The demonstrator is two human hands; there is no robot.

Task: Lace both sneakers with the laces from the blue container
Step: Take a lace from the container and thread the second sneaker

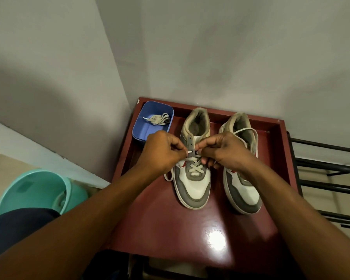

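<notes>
Now both sneakers stand side by side on the red desk point(170, 219), long axes running near to far, toes pointing near and heel openings far. The left sneaker point(194, 184) is grey and white with a red patch on its side, and a beige lace point(194, 166) crosses its lower eyelets. The right sneaker point(245, 190) matches it.

Both forearms reach in from the near edge and meet over the left sneaker's tongue. The left hand point(162, 151) is curled, thumb and forefinger pinching the lace just behind its white tip point(189, 151), which points right at the eyelets. The right hand point(223, 151) is curled too, its fingertips pinching at the sneaker's eyelet row. One slack loop of lace lies on the desk by the left sneaker; another arcs over the right sneaker's opening.

At the desk's far-left corner sits the blue container point(142, 131) holding a bundled spare lace point(159, 119). A teal bucket point(38, 188) stands on the floor to the left, a black rack point(321, 168) to the right.
</notes>
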